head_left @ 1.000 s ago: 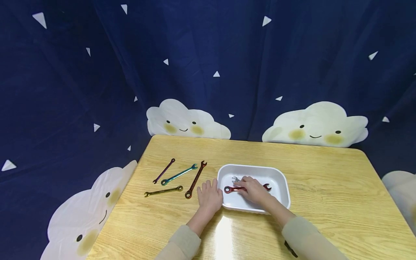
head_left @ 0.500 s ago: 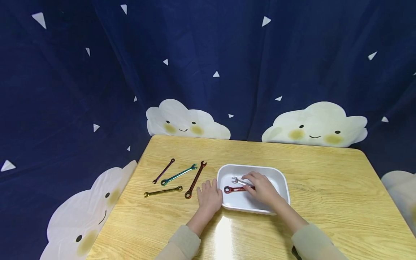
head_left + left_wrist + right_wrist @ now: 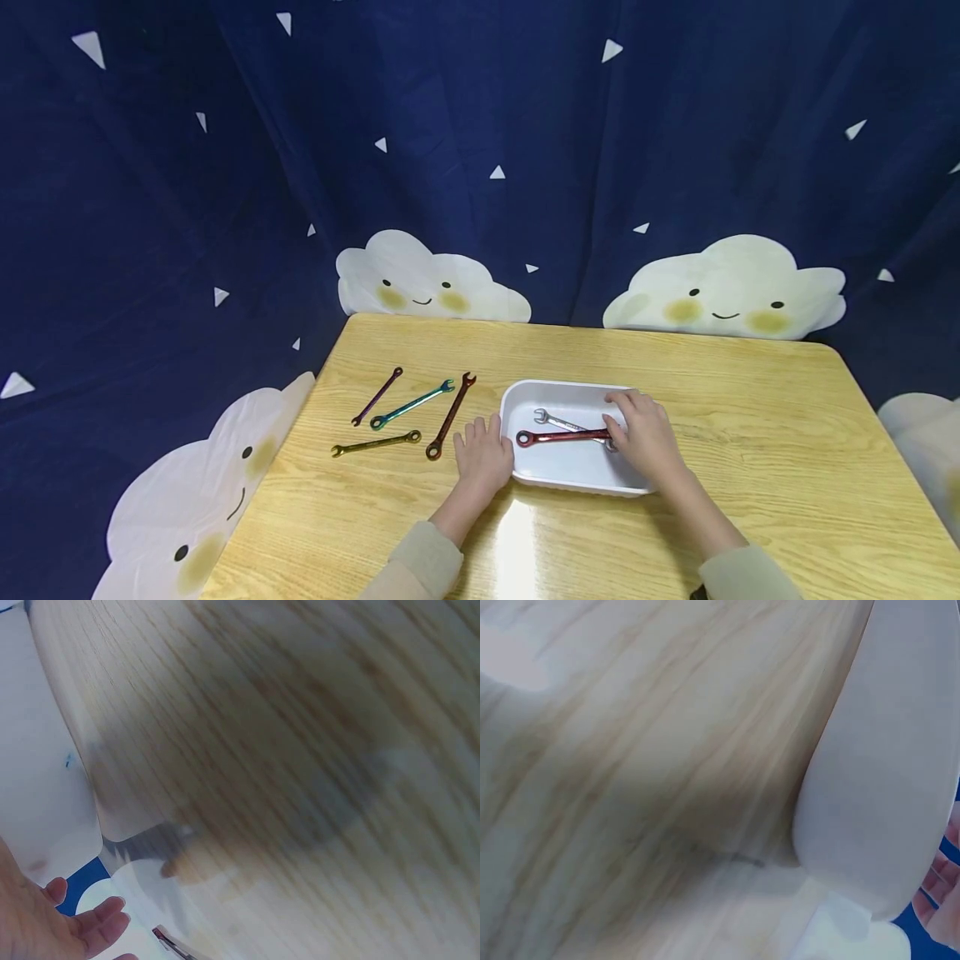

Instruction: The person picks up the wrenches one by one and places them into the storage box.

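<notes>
A white tray (image 3: 555, 468) holds a red wrench (image 3: 562, 437) lying across a silver wrench (image 3: 557, 422). At the tray's left wall rests my left hand (image 3: 483, 457), fingers straight and spread, with the wall beside its fingers. My right hand (image 3: 649, 435) is over the right end of the tray, thumb and fingers apart, and no tool shows between them. Its thumb hides the red wrench's right end. In the left wrist view the left hand (image 3: 37, 922) appears low at the left; the right wrist view shows part of the right hand (image 3: 943, 904) behind the tray wall (image 3: 877, 772).
Left of the tray, on the wooden table (image 3: 750, 433), lie a purple wrench (image 3: 377, 397), a teal wrench (image 3: 412, 405), a dark red-brown wrench (image 3: 452, 415) and a gold wrench (image 3: 377, 444). A dark blue curtain (image 3: 562, 125) with printed clouds hangs behind.
My right hand has let go of the wrenches in the tray and moved right to the tray's right end, uncovering more of both. My left hand has stayed in place.
</notes>
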Motion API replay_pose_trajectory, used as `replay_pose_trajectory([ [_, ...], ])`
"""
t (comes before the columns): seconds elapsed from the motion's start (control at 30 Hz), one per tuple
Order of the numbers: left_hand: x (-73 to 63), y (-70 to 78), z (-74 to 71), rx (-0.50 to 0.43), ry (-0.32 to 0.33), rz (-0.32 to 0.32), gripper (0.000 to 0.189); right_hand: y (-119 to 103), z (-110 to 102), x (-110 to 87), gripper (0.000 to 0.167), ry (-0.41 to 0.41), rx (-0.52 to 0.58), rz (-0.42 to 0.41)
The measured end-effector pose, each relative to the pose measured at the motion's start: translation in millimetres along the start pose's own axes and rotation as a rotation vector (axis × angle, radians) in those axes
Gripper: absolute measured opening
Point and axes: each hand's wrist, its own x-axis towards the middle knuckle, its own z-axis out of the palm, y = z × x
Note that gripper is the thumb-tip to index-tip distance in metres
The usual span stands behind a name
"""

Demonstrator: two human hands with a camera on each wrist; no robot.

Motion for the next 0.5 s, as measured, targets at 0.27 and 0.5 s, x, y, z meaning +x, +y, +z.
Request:
replay_pose_trajectory([
  [0.27, 0.1, -0.5, -0.7, 0.002, 0.0, 0.0, 0.031, 19.4, -7.0, -13.0, 0.029, 0.073, -0.064, 0.114],
  [0.5, 0.2, -0.7, -1.3, 0.003, -0.003, 0.003, 0.032, 29.4, -12.6, -23.8, 0.036, 0.022, -0.128, 0.209],
])
